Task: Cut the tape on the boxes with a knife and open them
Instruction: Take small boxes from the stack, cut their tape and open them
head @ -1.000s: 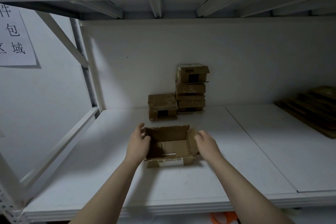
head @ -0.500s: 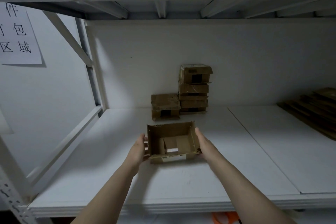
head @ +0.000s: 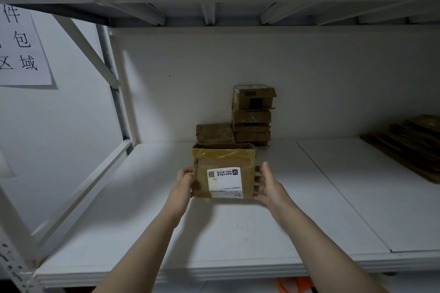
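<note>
I hold a small brown cardboard box (head: 202, 182) upright between both hands, just above the white shelf (head: 238, 233). Its side with a white shipping label and a band of yellowish tape faces me. My left hand (head: 183, 184) grips the box's left edge with curled fingers. Against the right side, my right hand (head: 267, 185) presses with spread, fairly straight fingers. No knife is in view.
A single taped box (head: 214, 132) and a stack of three boxes (head: 252, 114) stand at the shelf's back wall. Flattened cardboard (head: 409, 143) lies at the far right. A slanted white brace (head: 78, 197) borders the left. Something orange (head: 295, 285) shows below the shelf edge.
The box lay open side up with my hands at its flaps. I have lifted it and tipped it, so the labelled, taped side now faces me.
</note>
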